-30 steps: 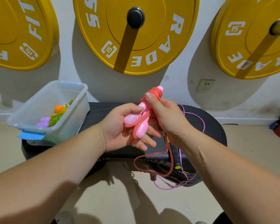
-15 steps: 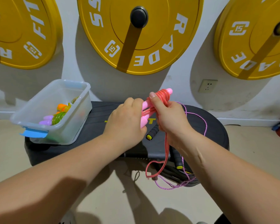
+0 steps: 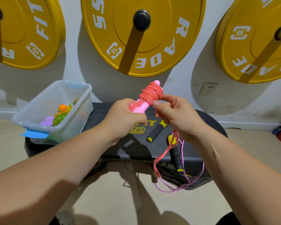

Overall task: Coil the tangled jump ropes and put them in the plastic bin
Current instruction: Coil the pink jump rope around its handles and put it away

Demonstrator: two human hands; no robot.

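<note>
Pink rope (image 3: pixel 151 93): one, its strand wound in a tight coil round the upper end of its pink handles, held up over the bench (image 3: pixel 120 143).
Left hand (image 3: pixel 123 117): fingers curled firmly round the lower part of the pink handles.
Right hand (image 3: pixel 178 116): thumb and fingers pinch the pink strand just beside the coil.
Loose tail (image 3: pixel 159 157): one pink loop hangs from under the right hand, down past the bench edge.
Plastic bin (image 3: pixel 81 114): one, clear, on the left end of the bench. It holds at least two coiled ropes, a green coil (image 3: pixel 60 118) with lilac handles and an orange bundle (image 3: pixel 62 107).
Black foam handles (image 3: pixel 156 131): two, yellow-capped, lying on the bench below the right hand.
Purple cord (image 3: pixel 169 190): one thin rope, trailing off the bench's near edge.
Yellow weight plates (image 3: pixel 161 38): three on the wall.
</note>
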